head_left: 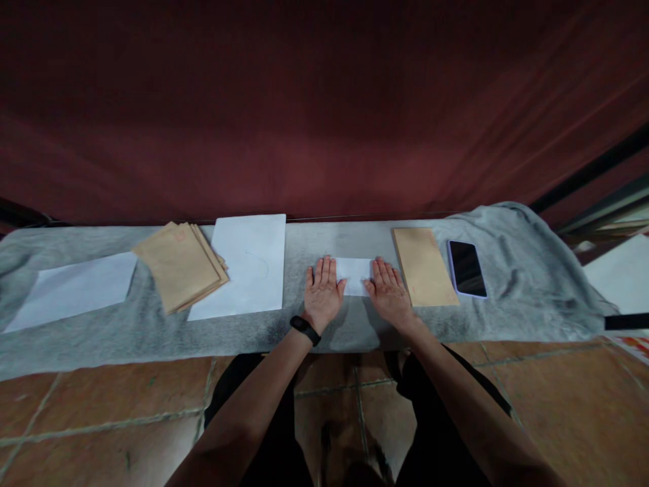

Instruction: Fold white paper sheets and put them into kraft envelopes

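Note:
A small white piece of paper [356, 269], seemingly folded, lies on the grey cloth in front of me. Flat on its left end rests my left hand [323, 292], fingers stretched out, with a black band on the wrist. My right hand [389, 292] lies flat over the right end, its fingers also straight. Both thumbs point inward over the paper, with a gap between them. Just right of my right hand is a brown envelope [426, 267].
A purple-edged phone [467, 269] lies beyond the envelope. Leftward are a large white sheet [248, 270] with a faint curved line, a fanned stack of brown envelopes [182, 270] overlapping it, and more white paper [76, 287]. A dark red curtain [324, 135] hangs behind the cloth-covered surface [228, 338].

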`<state>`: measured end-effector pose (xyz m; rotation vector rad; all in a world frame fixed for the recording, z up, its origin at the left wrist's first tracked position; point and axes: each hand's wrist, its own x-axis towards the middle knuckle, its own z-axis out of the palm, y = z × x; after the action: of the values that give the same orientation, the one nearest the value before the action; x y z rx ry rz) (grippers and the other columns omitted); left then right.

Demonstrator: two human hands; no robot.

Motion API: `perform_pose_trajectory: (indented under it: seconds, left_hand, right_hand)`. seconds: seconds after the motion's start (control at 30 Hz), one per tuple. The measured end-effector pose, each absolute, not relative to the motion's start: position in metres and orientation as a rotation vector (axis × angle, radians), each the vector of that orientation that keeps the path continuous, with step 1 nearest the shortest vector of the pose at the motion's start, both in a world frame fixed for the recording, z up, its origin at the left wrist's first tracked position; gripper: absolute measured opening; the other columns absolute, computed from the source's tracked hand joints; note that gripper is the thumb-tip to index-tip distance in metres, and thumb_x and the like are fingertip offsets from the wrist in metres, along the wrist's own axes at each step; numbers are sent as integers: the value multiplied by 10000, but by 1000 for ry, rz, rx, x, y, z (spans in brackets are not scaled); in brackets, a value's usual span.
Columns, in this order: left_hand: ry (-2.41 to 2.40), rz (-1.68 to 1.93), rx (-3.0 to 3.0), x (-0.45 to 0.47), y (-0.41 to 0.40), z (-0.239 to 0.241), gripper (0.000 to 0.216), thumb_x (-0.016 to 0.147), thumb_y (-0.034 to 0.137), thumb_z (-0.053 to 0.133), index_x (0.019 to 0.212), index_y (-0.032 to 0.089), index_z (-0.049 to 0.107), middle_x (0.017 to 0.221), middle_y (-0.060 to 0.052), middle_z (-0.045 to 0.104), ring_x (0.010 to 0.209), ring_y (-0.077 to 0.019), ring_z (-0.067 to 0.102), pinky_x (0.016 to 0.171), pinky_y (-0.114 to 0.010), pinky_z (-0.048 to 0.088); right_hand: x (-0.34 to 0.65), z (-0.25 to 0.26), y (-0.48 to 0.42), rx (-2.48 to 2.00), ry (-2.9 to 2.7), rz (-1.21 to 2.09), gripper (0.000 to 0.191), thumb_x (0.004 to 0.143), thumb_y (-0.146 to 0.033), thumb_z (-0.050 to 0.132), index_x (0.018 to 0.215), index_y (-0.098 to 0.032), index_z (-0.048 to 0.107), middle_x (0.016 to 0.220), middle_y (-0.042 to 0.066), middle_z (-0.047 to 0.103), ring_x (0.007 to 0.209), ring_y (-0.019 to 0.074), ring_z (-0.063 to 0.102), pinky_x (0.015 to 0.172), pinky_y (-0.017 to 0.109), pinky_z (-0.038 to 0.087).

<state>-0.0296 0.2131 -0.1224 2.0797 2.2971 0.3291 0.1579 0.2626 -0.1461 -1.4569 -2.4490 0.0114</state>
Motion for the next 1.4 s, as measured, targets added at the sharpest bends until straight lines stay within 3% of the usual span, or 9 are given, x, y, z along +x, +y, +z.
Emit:
perform_pose_trajectory:
  seconds: [0.37,0.67,0.77,0.9,1.1,1.4]
  left_hand:
    - [1849,378,2433,-8,198,-119,567,1067,425,359,1568,161,390,1674,-92,334,1576,-245,227,1295,-470,210]
    - [1832,366,2433,-12,195,-122,645,1047,499,423,1583,146,353,1687,-132,289,1581,-263,207,1288,-485,218]
    - [1848,366,2424,-11,195,-123,601,1054,434,409,1578,145,363,1684,-128,295,1580,-257,211,1288,-490,218]
    - [1828,341,2448,-11,195,-126,557,1036,317,402,1547,96,410,1670,-154,316,1574,-258,227,1295,-478,206]
    - [1870,395,2429,-15,196,-130,616,1004,200,325,1595,33,271,1662,-179,319,1573,-229,222,1289,-454,251]
    - [2015,390,2338,-30,195,-128,602,1053,319,317,1594,57,287,1665,-170,315,1573,-246,225,1284,-463,259]
  right_hand:
    - [161,-147,263,-1449,-2437,51,627,1080,-416,304,1595,-59,335,1635,197,373,1511,314,357,1209,508,312]
    - [162,-140,263,-1516,-2418,52,605,1075,-358,328,1564,-3,371,1624,229,374,1497,339,378,1221,525,292]
    - [153,-134,259,-1507,-2420,79,605,1074,-341,322,1555,22,371,1637,243,337,1521,346,336,1234,533,272]
    - [132,-132,250,-1299,-2520,212,598,1093,-371,235,1572,-42,376,1655,183,337,1554,278,283,1260,481,265]
    - [125,-142,244,-1272,-2506,283,604,1100,-390,230,1597,-61,329,1656,171,342,1564,249,259,1282,471,228]
    - [140,-146,246,-1345,-2429,110,626,1091,-430,312,1598,-63,322,1646,180,357,1538,287,317,1247,484,264]
